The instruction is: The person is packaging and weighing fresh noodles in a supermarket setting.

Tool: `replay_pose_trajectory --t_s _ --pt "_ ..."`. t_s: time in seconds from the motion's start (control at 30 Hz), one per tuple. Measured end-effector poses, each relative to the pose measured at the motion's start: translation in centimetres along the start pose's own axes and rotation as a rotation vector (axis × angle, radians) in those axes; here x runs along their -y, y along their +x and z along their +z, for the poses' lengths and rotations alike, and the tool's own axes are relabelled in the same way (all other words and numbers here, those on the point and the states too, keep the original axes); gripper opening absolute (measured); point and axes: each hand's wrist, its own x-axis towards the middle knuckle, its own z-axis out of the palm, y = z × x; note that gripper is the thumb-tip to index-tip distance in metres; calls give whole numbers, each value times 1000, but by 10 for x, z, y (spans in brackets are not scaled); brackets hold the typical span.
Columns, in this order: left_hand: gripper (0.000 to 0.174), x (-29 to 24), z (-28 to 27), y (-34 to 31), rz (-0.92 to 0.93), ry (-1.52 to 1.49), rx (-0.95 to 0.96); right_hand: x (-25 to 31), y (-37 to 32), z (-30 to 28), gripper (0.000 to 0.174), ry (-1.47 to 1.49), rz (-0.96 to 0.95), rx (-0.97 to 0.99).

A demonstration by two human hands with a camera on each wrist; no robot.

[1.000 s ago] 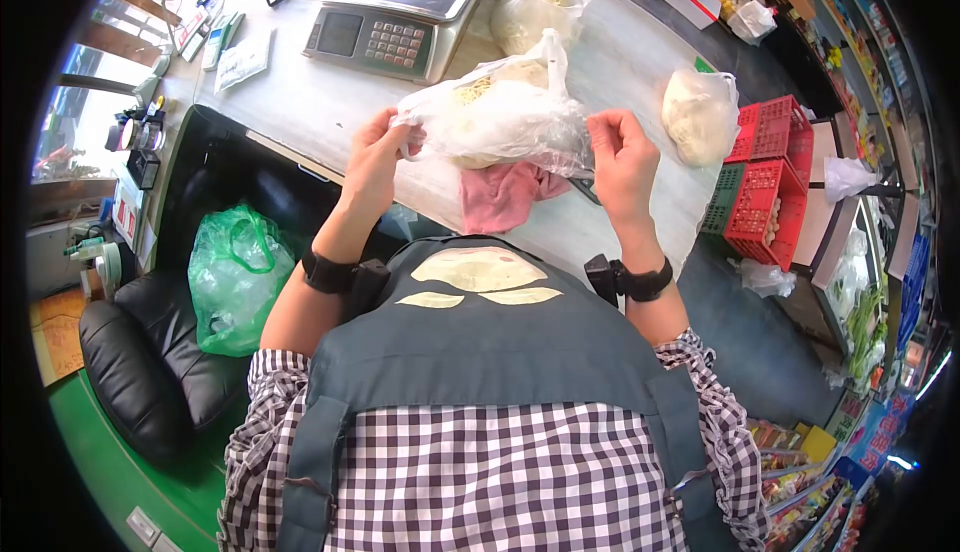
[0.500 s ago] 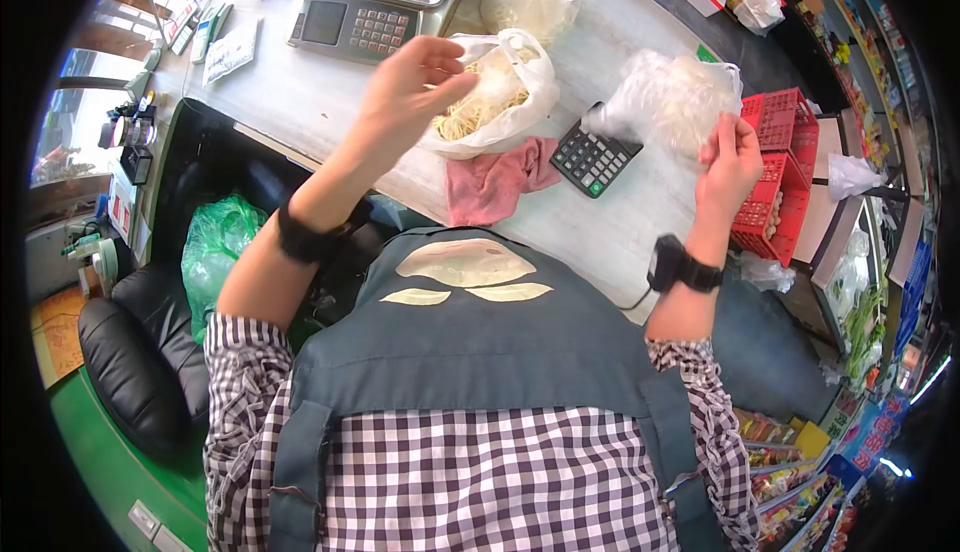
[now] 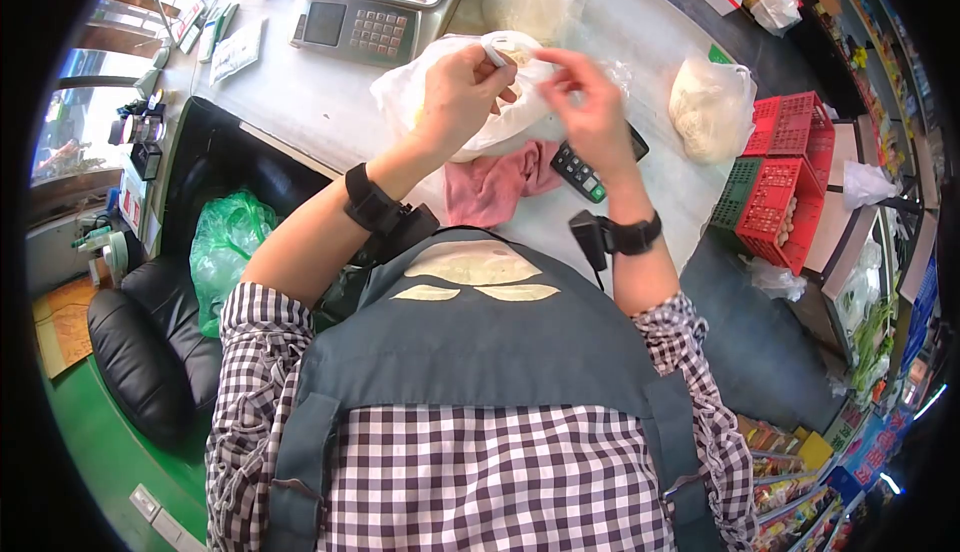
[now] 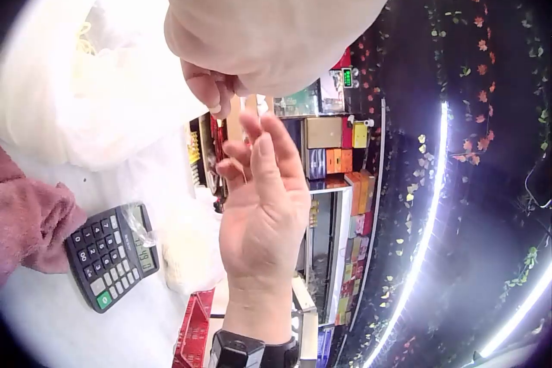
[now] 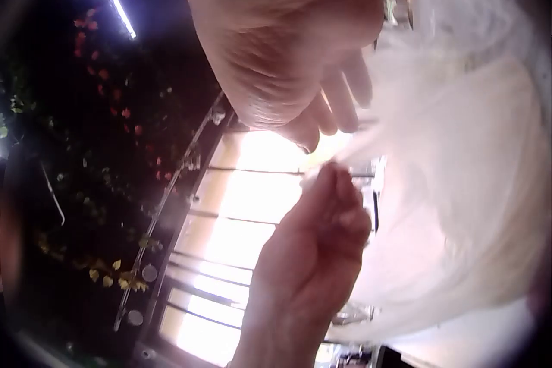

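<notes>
My left hand (image 3: 462, 100) pinches a handle of a white plastic bag (image 3: 395, 87) on the counter, the thumb and fingers meeting at the handle's top. Pale strands like noodles show in the bag's mouth in the left wrist view. My right hand (image 3: 592, 112), blurred, hovers beside the bag with loosely bent fingers. Seen from the left wrist, that right hand (image 4: 267, 221) has its palm turned up and holds nothing. Under the bag's near side lies a pink cloth (image 3: 490, 187). A black calculator (image 3: 578, 174) sits partly hidden behind the right wrist.
A digital scale (image 3: 375, 27) stands at the back left, with another bag of strands (image 3: 535, 2) right of it. A tied bag (image 3: 710, 112) rests at the counter's right edge, near red crates (image 3: 775, 207). A green plastic bag (image 3: 225, 247) sits on a black chair (image 3: 140, 362).
Half a second ago my right hand was at the right with a thin clear bag; it has come back left, empty. My left hand, open then, now pinches the white bag's handle.
</notes>
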Motion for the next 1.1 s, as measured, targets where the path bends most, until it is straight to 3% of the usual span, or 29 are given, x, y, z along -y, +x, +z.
replay_pose_trajectory --t_s 0.03,0.2,0.3,0.37,0.5,0.6,0.67,0.7,0.77,0.8,0.87,0.9,0.93,0.97,1.0,1.03,1.1 --pt "14 0 -1 0 23 -1 26 9 4 10 29 89 18 122" --pt "15 -6 -15 -8 17 -101 26 -6 12 29 21 187 76 157" --pt "13 -18 -28 -26 -97 -182 9 -12 8 29 14 273 224 207" --pt "13 -27 -44 -48 -183 -110 144 -10 6 28 13 312 246 187" --pt "8 -20 -103 -116 -130 356 252 -13 -4 7 11 389 304 83" --pt "6 33 -147 -153 -231 428 127 -32 -8 -17 12 423 348 -30" --pt "11 81 -172 -172 -290 964 159 -49 -9 -32 13 419 357 -73" --pt "11 102 -179 -184 -293 958 154 -58 -7 -39 14 426 382 -114" --pt "14 127 -182 -202 181 1147 38 -67 -3 -51 15 372 441 -177" --pt "14 132 -183 -203 179 1143 32 -67 -2 -51 15 368 439 -171" --pt "19 123 -186 -195 -240 912 43 -61 0 -51 16 36 407 -247" --pt "22 87 -174 -177 -457 954 117 -29 0 -43 17 -437 168 -275" --pt "22 69 -163 -164 -458 950 114 2 5 -34 19 -396 -107 -297" --pt "25 55 -154 -153 -277 837 89 24 8 -22 21 -349 -380 -316" --pt "27 40 -143 -141 -96 721 65 37 6 -7 22 -266 -332 -155" --pt "29 19 -126 -126 -43 632 -6 45 4 7 22 -182 -280 3" --pt "33 -1 -91 -95 57 414 -95 8 11 40 19 -311 -183 160"
